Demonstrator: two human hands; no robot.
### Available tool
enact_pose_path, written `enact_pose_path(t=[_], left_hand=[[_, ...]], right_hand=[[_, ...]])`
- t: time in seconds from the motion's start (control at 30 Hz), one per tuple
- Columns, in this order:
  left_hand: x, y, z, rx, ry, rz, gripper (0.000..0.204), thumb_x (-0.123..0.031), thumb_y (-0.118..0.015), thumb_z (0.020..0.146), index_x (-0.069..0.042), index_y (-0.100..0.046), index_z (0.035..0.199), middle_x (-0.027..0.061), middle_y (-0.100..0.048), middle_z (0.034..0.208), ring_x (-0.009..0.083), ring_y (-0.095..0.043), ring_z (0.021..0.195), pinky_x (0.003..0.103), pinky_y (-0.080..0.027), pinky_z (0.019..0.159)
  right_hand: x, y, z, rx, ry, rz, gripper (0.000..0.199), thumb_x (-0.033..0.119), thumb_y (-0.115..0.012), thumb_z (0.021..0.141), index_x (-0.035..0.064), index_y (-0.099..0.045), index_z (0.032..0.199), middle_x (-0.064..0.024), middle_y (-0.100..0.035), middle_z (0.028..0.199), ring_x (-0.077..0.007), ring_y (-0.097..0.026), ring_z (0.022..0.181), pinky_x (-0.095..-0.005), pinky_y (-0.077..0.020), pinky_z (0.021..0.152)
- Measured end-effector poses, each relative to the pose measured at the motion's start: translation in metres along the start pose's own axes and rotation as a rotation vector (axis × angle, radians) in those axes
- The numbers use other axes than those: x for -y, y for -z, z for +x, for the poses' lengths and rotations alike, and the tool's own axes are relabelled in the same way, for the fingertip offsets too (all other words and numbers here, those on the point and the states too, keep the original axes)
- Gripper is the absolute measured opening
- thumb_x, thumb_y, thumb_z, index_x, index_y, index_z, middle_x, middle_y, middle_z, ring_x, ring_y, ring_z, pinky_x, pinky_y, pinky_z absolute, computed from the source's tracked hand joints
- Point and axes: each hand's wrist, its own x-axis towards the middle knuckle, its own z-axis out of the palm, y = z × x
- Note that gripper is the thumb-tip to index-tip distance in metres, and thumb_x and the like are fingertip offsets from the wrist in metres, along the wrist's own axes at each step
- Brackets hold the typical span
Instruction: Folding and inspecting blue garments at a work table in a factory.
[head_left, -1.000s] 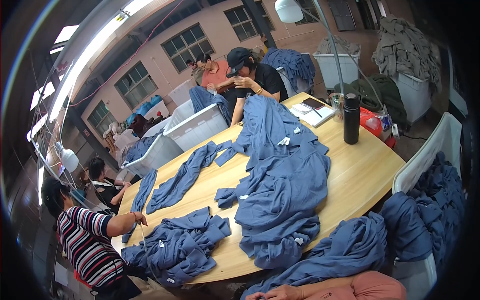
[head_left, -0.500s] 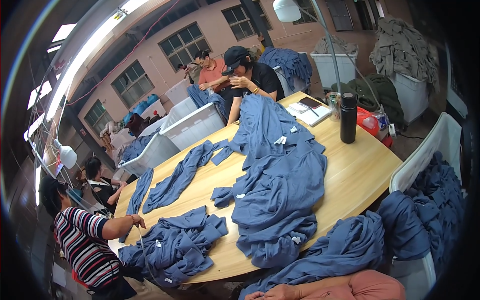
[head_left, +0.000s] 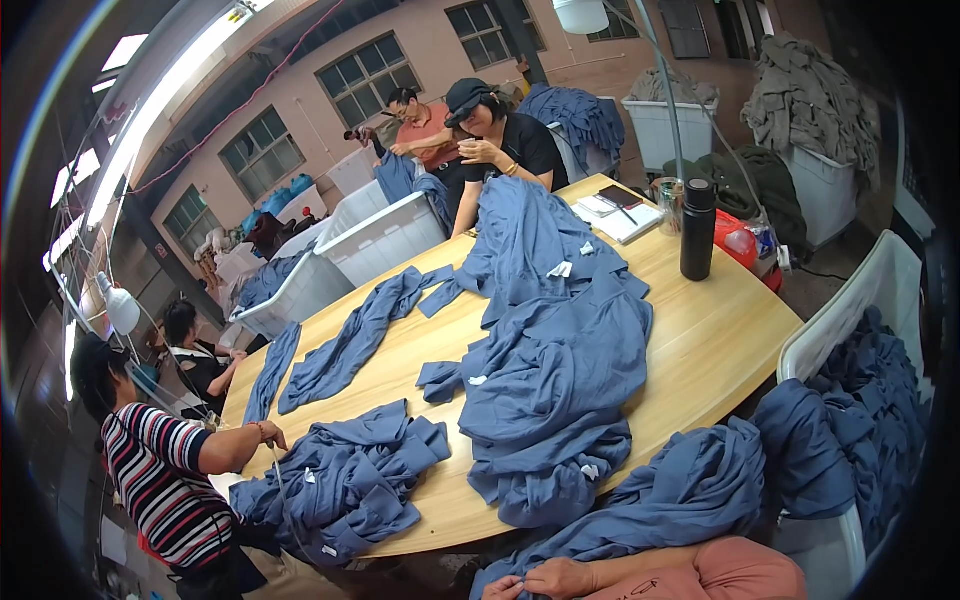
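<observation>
At six o'clock, the left hand (head_left: 503,588) and right hand (head_left: 560,577) pinch the near end of a blue garment (head_left: 690,485), whose bulk stretches from them toward two o'clock, along the table's (head_left: 715,345) near edge.

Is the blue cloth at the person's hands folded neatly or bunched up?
Bunched up: the blue cloth shows deep, uneven creases.

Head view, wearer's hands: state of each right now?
Left hand: at the blue garment, cut off by the lower edge; grip can't be told.
Right hand: fingers curled by the same garment; hold can't be told.
</observation>
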Motion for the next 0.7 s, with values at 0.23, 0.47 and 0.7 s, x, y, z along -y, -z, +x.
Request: enact_pose_path(t=[0.23,0.47,0.7], left_hand=[[0.009,-0.001,0.0,-0.148,-0.055,-0.086,0.011,-0.004,-0.062,0.081,-0.001,-0.065,0.092,0.0007,-0.061,0.077,0.0077,-0.054,0.071,0.022,-0.044,0.063],[0.001,-0.021,0.006,-0.157,-0.274,0.051,0.012,-0.008,-0.064,0.081,-0.002,-0.064,0.092,-0.0001,-0.062,0.081,0.0082,-0.054,0.071,0.023,-0.045,0.063],[-0.003,-0.027,-0.015,-0.319,-0.291,0.081,0.01,-0.005,-0.067,0.078,-0.001,-0.067,0.087,0.0017,-0.064,0.076,0.0096,-0.055,0.069,0.025,-0.047,0.063]], right_hand=[[0.001,0.01,0.008,0.037,-0.028,-0.013,0.007,0.011,-0.052,0.076,0.0054,-0.054,0.08,-0.007,-0.049,0.072,-0.024,-0.056,0.06,-0.0341,-0.0451,0.05],[0.002,0.025,0.007,-0.049,-0.19,0.091,0.014,0.008,-0.056,0.076,0.009,-0.057,0.089,-0.0081,-0.059,0.094,-0.0284,-0.062,0.071,-0.0342,-0.0494,0.052],[-0.001,0.004,0.0,0.163,-0.372,0.282,0.017,0.011,-0.058,0.078,0.008,-0.057,0.095,-0.0108,-0.061,0.092,-0.0311,-0.062,0.077,-0.0384,-0.0496,0.059]])
